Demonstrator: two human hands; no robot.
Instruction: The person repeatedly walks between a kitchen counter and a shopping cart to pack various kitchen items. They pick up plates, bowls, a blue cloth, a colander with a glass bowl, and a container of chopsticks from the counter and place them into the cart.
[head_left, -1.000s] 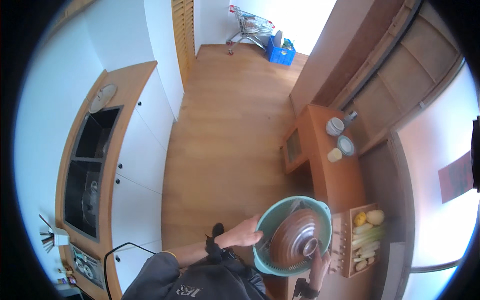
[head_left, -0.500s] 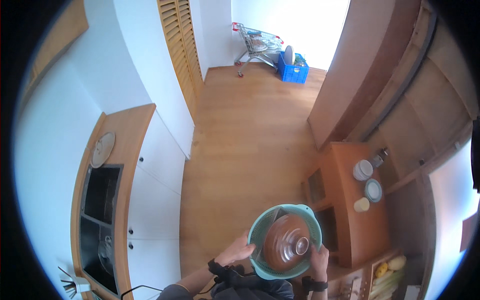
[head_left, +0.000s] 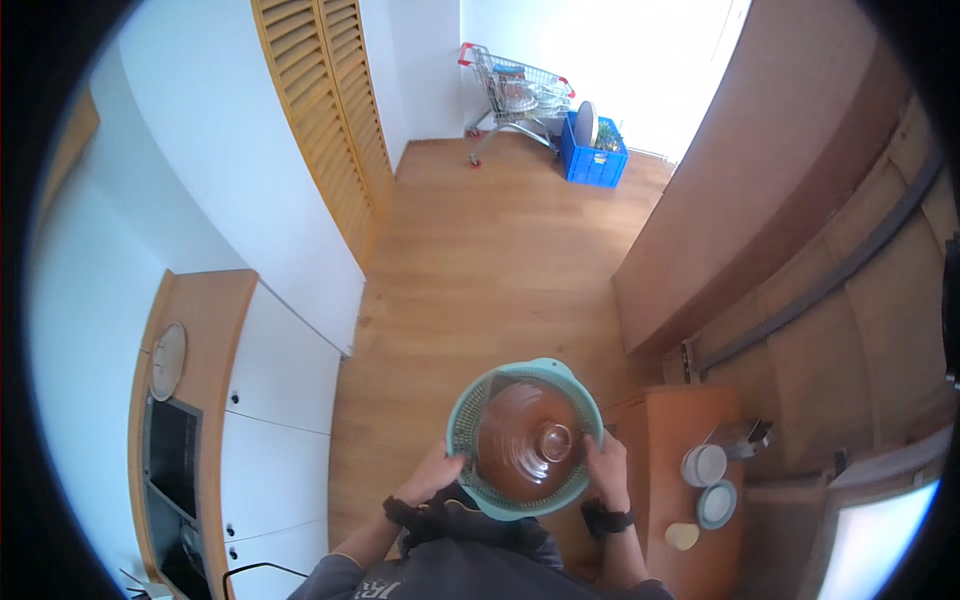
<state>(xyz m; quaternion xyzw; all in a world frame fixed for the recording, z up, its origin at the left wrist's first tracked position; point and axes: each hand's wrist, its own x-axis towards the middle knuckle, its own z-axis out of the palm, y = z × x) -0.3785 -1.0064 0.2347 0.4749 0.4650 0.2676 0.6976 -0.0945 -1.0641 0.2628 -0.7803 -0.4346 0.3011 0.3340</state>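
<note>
I carry a round teal plastic basket (head_left: 468, 420) in front of my body, low in the view. A brown ceramic lid with a knob (head_left: 530, 443) lies inside it. My left hand (head_left: 434, 470) grips the basket's left rim and my right hand (head_left: 606, 468) grips its right rim. Both wrists wear dark bands.
A wooden counter (head_left: 680, 440) at my right carries a white bowl (head_left: 704, 465), a pale green plate (head_left: 717, 504) and a small cream dish (head_left: 683, 536). A counter with a cooktop (head_left: 172, 455) runs at the left. Far off stand a shopping cart (head_left: 515, 85) and a blue crate (head_left: 594, 155) on the wood floor.
The view has swung toward the far end of the room; the right counter now sits lower right. Both hands keep hold of the basket, which stays in front of me.
</note>
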